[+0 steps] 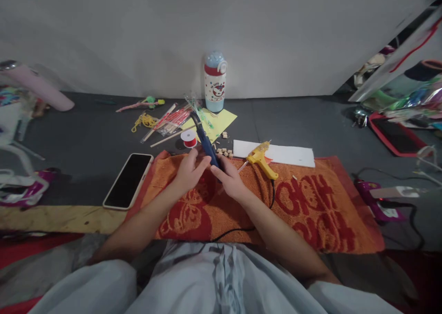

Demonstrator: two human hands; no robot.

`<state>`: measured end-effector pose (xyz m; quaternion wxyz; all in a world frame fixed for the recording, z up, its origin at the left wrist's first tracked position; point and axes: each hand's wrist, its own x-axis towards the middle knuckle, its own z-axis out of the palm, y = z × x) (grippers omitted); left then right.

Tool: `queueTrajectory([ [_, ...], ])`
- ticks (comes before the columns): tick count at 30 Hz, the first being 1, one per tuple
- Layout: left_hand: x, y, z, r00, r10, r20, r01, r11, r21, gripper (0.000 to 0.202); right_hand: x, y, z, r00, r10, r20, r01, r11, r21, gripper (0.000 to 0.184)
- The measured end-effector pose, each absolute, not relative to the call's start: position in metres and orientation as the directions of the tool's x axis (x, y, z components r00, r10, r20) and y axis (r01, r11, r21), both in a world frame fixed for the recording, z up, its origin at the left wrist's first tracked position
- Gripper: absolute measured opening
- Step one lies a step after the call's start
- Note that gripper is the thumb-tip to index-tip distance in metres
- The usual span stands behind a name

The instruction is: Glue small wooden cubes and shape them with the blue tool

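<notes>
My right hand [230, 179] is closed round the lower end of a dark blue tool [204, 139] that points away from me, up and to the left. My left hand [189, 171] sits beside it with its fingers curled, fingertips touching the tool's handle near my right hand. Both hands hover over an orange towel [311, 203] with red lettering. A yellow glue gun [260, 159] lies on the towel just right of my right hand, its black cord trailing toward me.
A phone [127, 180] lies left of the towel. Beyond it are a red thread spool [189, 139], small wooden cubes [224, 152], sticks and straws [169, 120], yellow paper [221, 120], a white sheet [276, 154] and a bottle [214, 81] by the wall. Clutter fills both sides.
</notes>
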<state>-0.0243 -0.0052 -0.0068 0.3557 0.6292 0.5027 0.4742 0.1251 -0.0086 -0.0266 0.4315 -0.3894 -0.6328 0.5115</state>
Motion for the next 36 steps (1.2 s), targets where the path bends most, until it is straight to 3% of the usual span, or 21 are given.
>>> queueTrajectory([
  [3,-0.038,-0.006,0.004,-0.025,0.875,0.484,0.696,-0.332,0.637,0.024,0.134,-0.007,-0.023,-0.309,0.939,0.152,0.178,0.214,-0.961,0.047],
  [6,-0.053,0.000,0.011,-0.071,0.780,0.622,0.843,-0.287,0.455,0.024,0.140,-0.006,-0.021,-0.340,0.930,0.137,0.251,0.231,-0.940,0.047],
  [8,-0.061,0.006,0.012,-0.065,0.800,0.597,0.873,-0.245,0.423,0.025,0.141,-0.006,-0.020,-0.365,0.921,0.135,0.285,0.249,-0.925,0.049],
  [12,-0.071,0.013,0.008,-0.074,0.908,0.412,0.923,-0.094,0.374,0.018,0.140,-0.007,-0.020,-0.396,0.909,0.133,0.333,0.277,-0.901,0.049],
  [25,-0.060,0.009,0.012,-0.147,0.914,0.379,0.938,0.006,0.348,0.019,0.136,-0.012,-0.016,-0.375,0.919,0.122,0.368,0.268,-0.891,0.050],
  [31,-0.077,0.016,0.015,0.015,0.923,0.384,0.906,-0.176,0.386,0.018,0.148,-0.007,-0.018,-0.459,0.882,0.102,0.221,0.225,-0.949,0.059],
  [36,-0.084,0.019,0.015,0.073,0.909,0.410,0.789,-0.305,0.534,0.019,0.152,-0.005,-0.017,-0.504,0.856,0.112,0.203,0.243,-0.949,0.063],
])
